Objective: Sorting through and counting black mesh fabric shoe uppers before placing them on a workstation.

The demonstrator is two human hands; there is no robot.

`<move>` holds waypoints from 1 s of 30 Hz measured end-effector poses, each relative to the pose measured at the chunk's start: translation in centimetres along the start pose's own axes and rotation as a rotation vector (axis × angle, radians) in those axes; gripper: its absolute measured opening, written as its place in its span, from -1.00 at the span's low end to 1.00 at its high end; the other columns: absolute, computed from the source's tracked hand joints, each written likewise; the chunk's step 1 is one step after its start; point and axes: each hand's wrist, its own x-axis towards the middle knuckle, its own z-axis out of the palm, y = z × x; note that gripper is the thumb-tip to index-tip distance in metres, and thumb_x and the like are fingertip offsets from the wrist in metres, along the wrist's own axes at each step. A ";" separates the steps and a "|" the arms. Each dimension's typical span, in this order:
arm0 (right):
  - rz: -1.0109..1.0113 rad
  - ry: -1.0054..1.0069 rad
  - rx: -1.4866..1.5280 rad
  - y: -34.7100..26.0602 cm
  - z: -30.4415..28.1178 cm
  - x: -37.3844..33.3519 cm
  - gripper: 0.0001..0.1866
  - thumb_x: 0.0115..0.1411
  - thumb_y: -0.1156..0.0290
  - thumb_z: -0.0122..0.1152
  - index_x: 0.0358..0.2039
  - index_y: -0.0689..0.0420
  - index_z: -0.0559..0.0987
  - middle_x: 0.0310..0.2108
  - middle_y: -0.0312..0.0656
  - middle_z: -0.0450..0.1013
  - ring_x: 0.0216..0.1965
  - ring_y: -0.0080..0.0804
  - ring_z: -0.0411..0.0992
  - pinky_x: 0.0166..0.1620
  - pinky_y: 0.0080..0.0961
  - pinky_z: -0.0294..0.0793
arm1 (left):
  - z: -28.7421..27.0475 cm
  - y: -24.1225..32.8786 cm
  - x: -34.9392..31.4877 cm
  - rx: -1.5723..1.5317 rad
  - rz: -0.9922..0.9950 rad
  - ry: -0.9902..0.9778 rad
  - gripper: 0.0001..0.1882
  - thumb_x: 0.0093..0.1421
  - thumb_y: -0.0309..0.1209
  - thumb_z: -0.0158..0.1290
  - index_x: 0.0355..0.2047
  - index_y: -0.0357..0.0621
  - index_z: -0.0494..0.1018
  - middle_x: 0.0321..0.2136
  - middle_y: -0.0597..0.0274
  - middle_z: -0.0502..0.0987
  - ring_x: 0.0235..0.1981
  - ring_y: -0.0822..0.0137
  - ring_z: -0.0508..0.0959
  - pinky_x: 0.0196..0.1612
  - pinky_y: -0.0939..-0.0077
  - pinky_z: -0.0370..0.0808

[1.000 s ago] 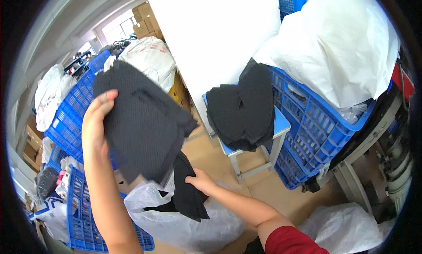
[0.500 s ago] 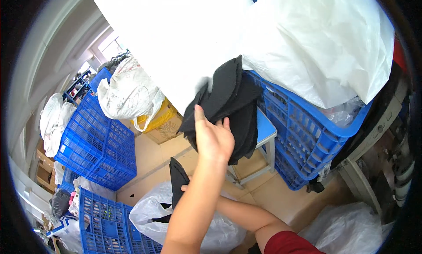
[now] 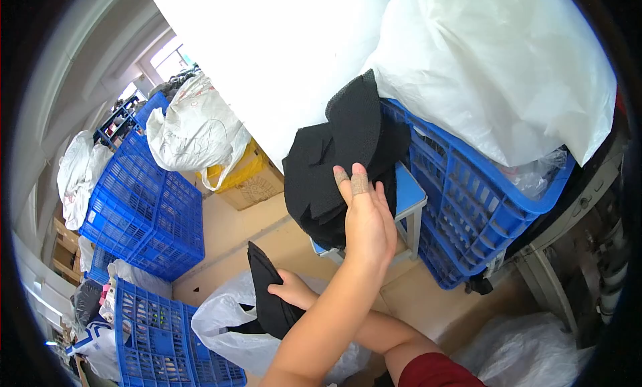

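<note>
A pile of black fabric pieces point(image 3: 321, 166) rests on a small blue-topped stool point(image 3: 409, 186), against a large white surface. My left hand point(image 3: 369, 216) lies at the right side of this pile, its fingers stretched out and touching the cloth; tan tape wraps two of them. Lower down, my right hand point(image 3: 294, 290) reaches left beneath my left forearm and grips a narrow folded black fabric piece point(image 3: 264, 283). That piece stands tilted over an open white plastic bag point(image 3: 221, 313), where more black strips show at the mouth. My left forearm hides part of the bag.
A blue crate point(image 3: 461, 206) with a big white plastic sack point(image 3: 495, 72) stands at right. Stacked blue crates point(image 3: 147, 206), a white sack point(image 3: 194, 126) and a cardboard box point(image 3: 251, 186) are at left. The white panel point(image 3: 267, 59) fills the top; clear plastic point(image 3: 521, 347) lies lower right.
My left hand has moved right, its fingers straightening from the pile's left edge. The black pile now sits flatter on the stool. More of my right hand and its black piece shows.
</note>
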 end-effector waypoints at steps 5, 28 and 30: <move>-0.008 -0.005 -0.017 0.1 1.0 0.1 -0.55 -0.03 0.49 0.10 -0.08 0.41 0.42 -0.19 -0.04 0.46 -0.13 -0.35 0.39 -0.03 -0.47 0.36 | -1.5 2.0 -0.2 0.028 -0.229 -0.195 -0.11 0.22 -0.07 -0.03 0.30 0.01 -0.40 0.20 -0.18 0.01 0.15 0.03 0.25 0.17 0.28 0.24; -0.081 -0.303 -0.516 -6.3 4.4 -1.3 -0.62 0.00 0.55 0.12 -0.09 0.27 0.47 -0.25 -0.11 0.51 -0.22 -0.43 0.45 -0.12 -0.50 0.41 | -39.2 20.0 -10.9 0.270 -0.570 0.256 -0.35 0.29 0.12 -0.37 -0.28 -0.24 0.47 -0.40 0.11 0.57 -0.45 0.32 0.57 -0.47 0.57 0.46; -0.112 -0.344 -0.537 -6.3 5.6 -1.4 -0.63 -0.01 0.57 0.11 -0.11 0.25 0.49 -0.26 -0.09 0.51 -0.22 -0.40 0.46 -0.13 -0.49 0.42 | -41.1 20.1 -11.6 0.196 -0.571 0.204 -0.30 0.28 0.16 -0.43 -0.20 -0.23 0.44 -0.32 0.07 0.57 -0.40 0.27 0.59 -0.40 0.52 0.51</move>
